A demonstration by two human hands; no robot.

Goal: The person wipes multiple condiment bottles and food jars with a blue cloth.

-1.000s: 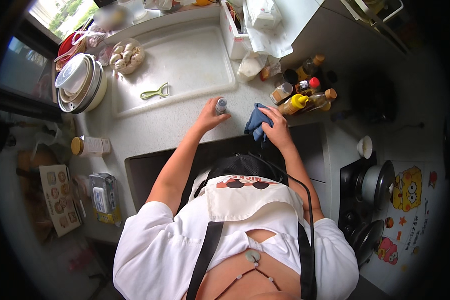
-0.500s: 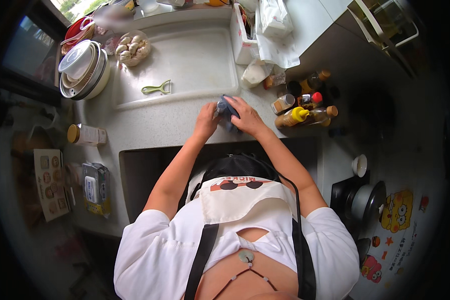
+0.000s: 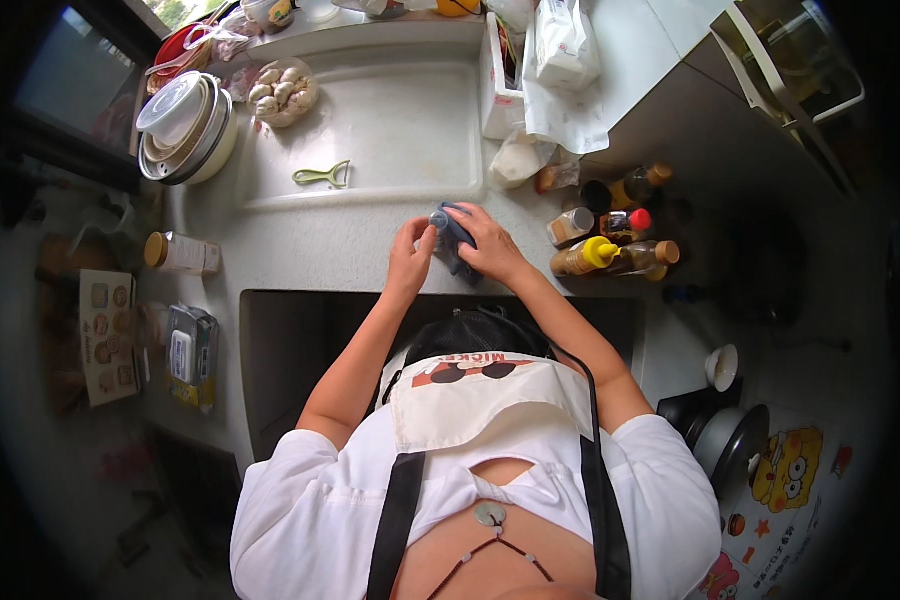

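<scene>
At the counter's front edge my two hands are close together. My left hand (image 3: pixel 409 256) is closed around a small clear container (image 3: pixel 438 219) with a round end, its lower part hidden by my fingers. My right hand (image 3: pixel 492 248) grips a blue-grey cloth (image 3: pixel 460 240), pressed against the right side of the container. The cloth's loose end hangs down below my right fingers. Beyond my hands, a green peeler (image 3: pixel 322 175) lies on a large whitish tray (image 3: pixel 400 110).
A bowl of garlic bulbs (image 3: pixel 283 92) sits at the tray's far left, beside stacked bowls and strainers (image 3: pixel 185 130). Sauce bottles (image 3: pixel 620 225) crowd the right. On the left are a lidded jar (image 3: pixel 182 253) and a wipes pack (image 3: pixel 191 355). The counter edge (image 3: pixel 345 291) runs before me.
The whole view has shifted slightly. My hands stay together at the container, the left fingers now a little more upright along its side. The cloth stays in my right hand.
</scene>
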